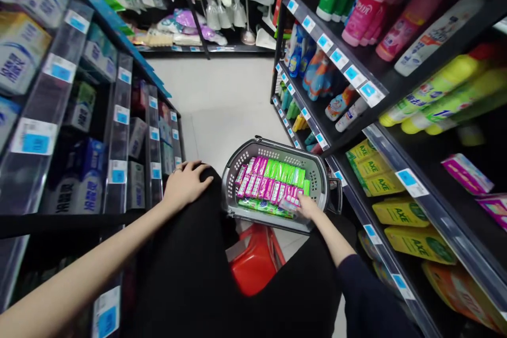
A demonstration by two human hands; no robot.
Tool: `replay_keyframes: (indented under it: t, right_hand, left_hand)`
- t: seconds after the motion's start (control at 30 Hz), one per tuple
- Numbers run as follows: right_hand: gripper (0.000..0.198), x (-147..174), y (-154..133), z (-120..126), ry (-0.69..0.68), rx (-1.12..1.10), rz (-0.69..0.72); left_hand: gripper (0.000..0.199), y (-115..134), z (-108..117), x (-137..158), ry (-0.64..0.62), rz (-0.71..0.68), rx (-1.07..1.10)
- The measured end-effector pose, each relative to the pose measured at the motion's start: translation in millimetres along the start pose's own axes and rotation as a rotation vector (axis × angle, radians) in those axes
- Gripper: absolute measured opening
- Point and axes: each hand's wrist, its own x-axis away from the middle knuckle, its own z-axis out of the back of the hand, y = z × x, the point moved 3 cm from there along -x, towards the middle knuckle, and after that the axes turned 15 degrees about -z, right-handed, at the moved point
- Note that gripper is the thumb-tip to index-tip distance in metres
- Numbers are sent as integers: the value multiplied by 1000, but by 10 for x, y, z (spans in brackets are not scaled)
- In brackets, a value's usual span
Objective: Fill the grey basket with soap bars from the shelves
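My left hand (187, 185) lies on my left knee in black trousers, with its fingers spread and nothing in it. Inside the grey shopping basket (269, 220), my right hand (309, 206) grips a small pink-and-white packet (291, 196) at its right end. Rows of similar pink packets (256, 186) fill the left and middle of the basket, and bright green packets (284, 171) stand behind them to the right. A long green package (257, 206) lies along the near side, partly behind the held packet. What is printed on the packets is too small to read.
A red plastic seat or stool (255, 264) is between my legs. Boxed goods line the left shelf (119, 169). On the right shelf (356, 79) stand cleaner bottles, yellow AXE bottles (400, 214) and pink boxes (467, 173). Brushes and dustpans (225, 5) hang at the back.
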Motion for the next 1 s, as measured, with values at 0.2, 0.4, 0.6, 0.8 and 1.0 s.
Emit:
replay_keyframes:
  t: [0.2,0.4,0.6,0.8,1.0]
  right_hand:
    - [40,-334,-31,-587,-94,344,46]
    - [50,-556,67,-855,-96,502,160]
    - [49,-587,70,-971,-47,507,242]
    - [46,-625,23,-1035,-86,434,246]
    - [49,-653,-212,-1126,-156,371,251]
  left_hand:
    - [53,-16,-29,4,6,6,9]
    - [53,-48,-34,2,11,-9,-20]
    - [54,-89,-27,-5,-12,-4,-26]
    - [55,-68,13,-15,-38,27,-30]
    - [53,-28,25,-7,-67,34,-38]
